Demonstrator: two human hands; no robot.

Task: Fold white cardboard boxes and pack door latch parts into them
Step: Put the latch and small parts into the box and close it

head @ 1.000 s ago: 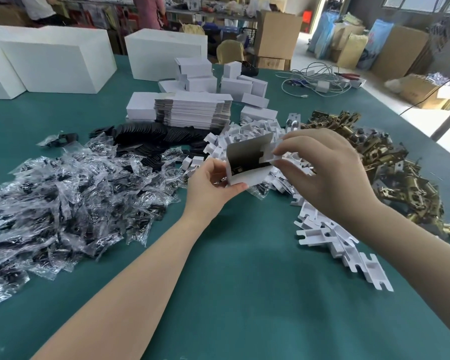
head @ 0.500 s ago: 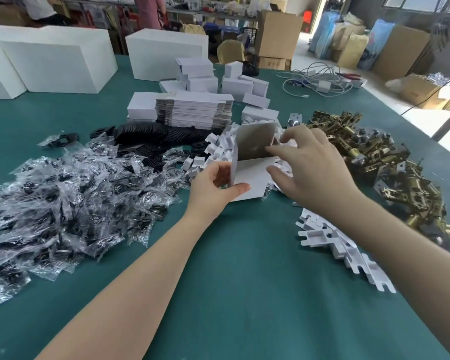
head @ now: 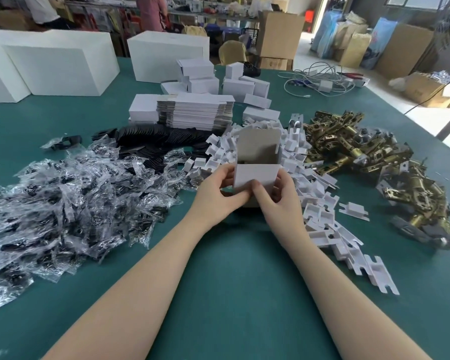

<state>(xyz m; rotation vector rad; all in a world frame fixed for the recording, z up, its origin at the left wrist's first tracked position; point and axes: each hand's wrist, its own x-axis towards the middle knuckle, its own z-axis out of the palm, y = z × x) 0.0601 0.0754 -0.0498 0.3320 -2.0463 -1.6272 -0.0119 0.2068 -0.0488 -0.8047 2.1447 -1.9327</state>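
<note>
Head view: green bench (head: 231,294) seen from above; both forearms reach in from the near edge
Box: small white cardboard box (head: 256,174) held upright at mid-bench, top open, grey inner lid flap standing up on the far side; what lies inside is too dark to tell
Left hand: left hand (head: 220,194) holds the box's left side; grip pinching the lower left corner, thumb on the near face, fingers curled behind
Right hand: right hand (head: 278,197) holds the right side; thumb pressed on the near face low down, touching the left thumb tip; fingers wrapped round the right wall
Latches: heap of brass door latch parts (head: 369,162) on the right, well apart from the hands
Inserts: white folded card inserts (head: 320,211) strewn just behind and to the right of the box, trailing toward the near right
Bagged parts: wide heap of clear plastic bags with dark pieces (head: 63,203) on the left
Black pieces: pile of flat black pieces (head: 153,141) behind the bags
Flat stock: stack of unfolded box blanks (head: 195,113) at far centre; folded small white boxes (head: 239,87) beyond it
Far left: large white cartons (head: 60,63)
Far right: tangle of white cables (head: 320,81)
</note>
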